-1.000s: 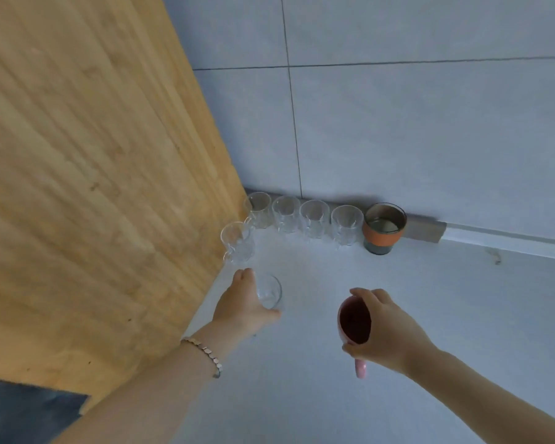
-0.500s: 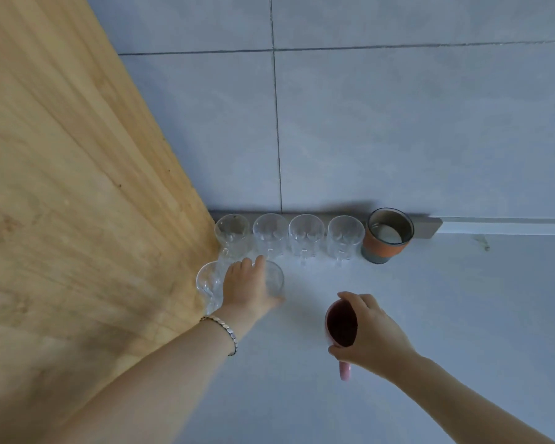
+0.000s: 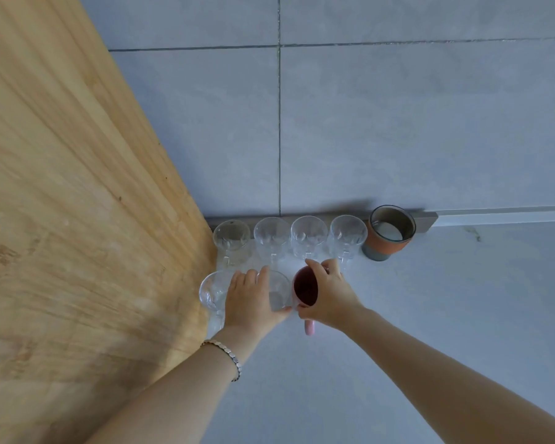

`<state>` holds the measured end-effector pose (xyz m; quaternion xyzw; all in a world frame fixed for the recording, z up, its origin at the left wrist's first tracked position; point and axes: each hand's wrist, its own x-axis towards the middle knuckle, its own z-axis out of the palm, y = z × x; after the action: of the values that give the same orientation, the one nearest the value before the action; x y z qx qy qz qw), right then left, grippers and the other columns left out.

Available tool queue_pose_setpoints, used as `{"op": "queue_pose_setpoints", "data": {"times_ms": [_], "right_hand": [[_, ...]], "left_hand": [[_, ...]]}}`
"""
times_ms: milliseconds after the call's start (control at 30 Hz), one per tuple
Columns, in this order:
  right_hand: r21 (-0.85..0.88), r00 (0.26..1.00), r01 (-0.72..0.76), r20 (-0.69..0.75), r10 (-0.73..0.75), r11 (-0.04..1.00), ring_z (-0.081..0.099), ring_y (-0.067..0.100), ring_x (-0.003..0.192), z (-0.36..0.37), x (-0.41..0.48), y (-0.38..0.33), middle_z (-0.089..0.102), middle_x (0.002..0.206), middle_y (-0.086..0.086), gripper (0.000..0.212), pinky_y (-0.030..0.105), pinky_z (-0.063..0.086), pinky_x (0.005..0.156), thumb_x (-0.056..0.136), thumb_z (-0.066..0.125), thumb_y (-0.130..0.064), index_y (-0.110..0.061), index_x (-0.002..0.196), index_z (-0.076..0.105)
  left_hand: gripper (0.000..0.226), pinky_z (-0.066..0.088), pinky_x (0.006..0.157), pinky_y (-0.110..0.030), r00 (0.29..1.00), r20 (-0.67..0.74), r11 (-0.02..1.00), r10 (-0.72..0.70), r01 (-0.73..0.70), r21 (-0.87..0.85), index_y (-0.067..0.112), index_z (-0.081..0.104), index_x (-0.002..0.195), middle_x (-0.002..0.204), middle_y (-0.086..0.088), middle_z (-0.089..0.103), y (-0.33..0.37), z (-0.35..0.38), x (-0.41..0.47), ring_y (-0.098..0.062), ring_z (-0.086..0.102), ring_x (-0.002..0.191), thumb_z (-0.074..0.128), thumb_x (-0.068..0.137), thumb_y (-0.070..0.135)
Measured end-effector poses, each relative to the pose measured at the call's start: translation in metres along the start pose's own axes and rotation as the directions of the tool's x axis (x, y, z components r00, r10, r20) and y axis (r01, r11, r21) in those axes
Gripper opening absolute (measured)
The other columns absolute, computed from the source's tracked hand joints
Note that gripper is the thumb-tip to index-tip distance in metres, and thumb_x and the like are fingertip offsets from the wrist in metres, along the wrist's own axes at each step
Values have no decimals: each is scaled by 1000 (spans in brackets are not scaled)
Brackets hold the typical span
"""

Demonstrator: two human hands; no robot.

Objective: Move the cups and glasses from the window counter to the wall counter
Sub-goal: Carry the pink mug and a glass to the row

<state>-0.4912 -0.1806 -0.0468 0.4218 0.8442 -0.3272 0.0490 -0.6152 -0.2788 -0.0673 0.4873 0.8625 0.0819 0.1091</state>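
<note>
Several clear glass cups (image 3: 309, 236) stand in a row against the tiled wall on the grey counter (image 3: 462, 299), ending at an orange-and-grey cup (image 3: 389, 232) on the right. In front of the row, another clear glass (image 3: 211, 290) stands beside the wooden panel. My left hand (image 3: 252, 299) is wrapped over a clear glass (image 3: 279, 291) set next to it. My right hand (image 3: 329, 291) grips a pink mug (image 3: 305, 291) by its rim, tilted, right beside that glass, its handle pointing toward me.
A tall wooden panel (image 3: 77, 219) closes off the left side, touching the counter's corner. Grey wall tiles (image 3: 398, 123) rise behind the row, with a grey strip along their base. The counter extends bare to the right and toward me.
My left hand has set its glass in front of the row, next to the glass by the panel. My right hand has carried the pink mug forward and left until it is beside that glass.
</note>
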Motion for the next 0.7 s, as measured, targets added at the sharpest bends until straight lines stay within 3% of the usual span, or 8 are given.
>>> {"op": "queue_pose_setpoints", "data": {"times_ms": [133, 200, 333, 400, 467, 533, 633, 700], "right_hand": [[112, 999, -26, 29, 23, 993, 23, 22, 142, -3, -14, 12, 20, 153, 3, 120, 37, 30, 114, 67, 80, -41, -11, 150, 0], [137, 997, -49, 73, 39, 989, 25, 20, 142, -8, -28, 25, 20, 155, 3, 121, 34, 28, 115, 67, 80, -42, -10, 151, -2], [41, 965, -163, 215, 150, 986, 53, 18, 120, -29, -62, 68, 55, 133, 3, 71, 26, 42, 97, 82, 68, -36, -16, 142, 35], [-36, 943, -214, 255, 216, 976, 56, 18, 116, -42, -83, 97, 60, 126, 3, 51, 25, 44, 94, 87, 62, -34, -16, 133, 48], [-84, 922, -282, 252, 294, 956, 54, 18, 120, -54, -106, 129, 58, 129, 2, 49, 28, 42, 98, 89, 58, -36, -18, 133, 47], [-99, 897, -362, 233, 375, 927, 52, 17, 122, -67, -135, 166, 55, 133, 0, 50, 31, 42, 100, 89, 56, -39, -21, 134, 45], [-67, 863, -467, 184, 471, 882, 49, 17, 125, -91, -191, 227, 53, 136, -1, 50, 33, 41, 102, 89, 54, -40, -22, 134, 45], [-23, 835, -536, 134, 534, 844, 48, 18, 126, -108, -238, 271, 52, 137, 0, 49, 33, 41, 103, 90, 53, -40, -22, 135, 44]], "left_hand": [[101, 23, 118, -38, 998, 48, 998, 35, -38, 58, 13, 28, 144, 131, -8, 53, 0, -4, -2, -25, 46, 127, 64, 66, 66], [106, 20, 118, -40, 996, 86, 995, 14, -23, 100, 12, 22, 147, 140, -13, 45, 5, -9, -6, -28, 41, 132, 62, 67, 68], [89, 51, 91, -49, 990, 3, 985, 140, -139, 97, 2, 57, 124, 118, -26, 62, 30, -21, -16, -42, 63, 102, 42, 68, 69], [69, 56, 82, -42, 976, -41, 975, 215, -212, 63, 7, 65, 108, 106, -18, 68, 55, -28, -19, -36, 68, 91, 37, 72, 59], [44, 52, 74, -27, 956, -23, 956, 292, -292, -3, 15, 64, 88, 85, -4, 68, 94, -38, -24, -28, 70, 78, 37, 77, 48], [24, 44, 72, -25, 938, 67, 940, 341, -337, -55, 20, 55, 72, 74, 1, 60, 140, -37, -29, -25, 67, 84, 43, 86, 36], [15, 46, 82, -28, 869, 322, 926, 376, -362, -105, 22, 60, 88, 98, 3, 65, 219, -21, -43, -22, 62, 101, 50, 89, 33], [10, 43, 77, -26, 823, 376, 903, 425, -413, -116, 26, 56, 85, 96, 5, 63, 278, -4, -56, -21, 62, 100, 50, 88, 33]]}}
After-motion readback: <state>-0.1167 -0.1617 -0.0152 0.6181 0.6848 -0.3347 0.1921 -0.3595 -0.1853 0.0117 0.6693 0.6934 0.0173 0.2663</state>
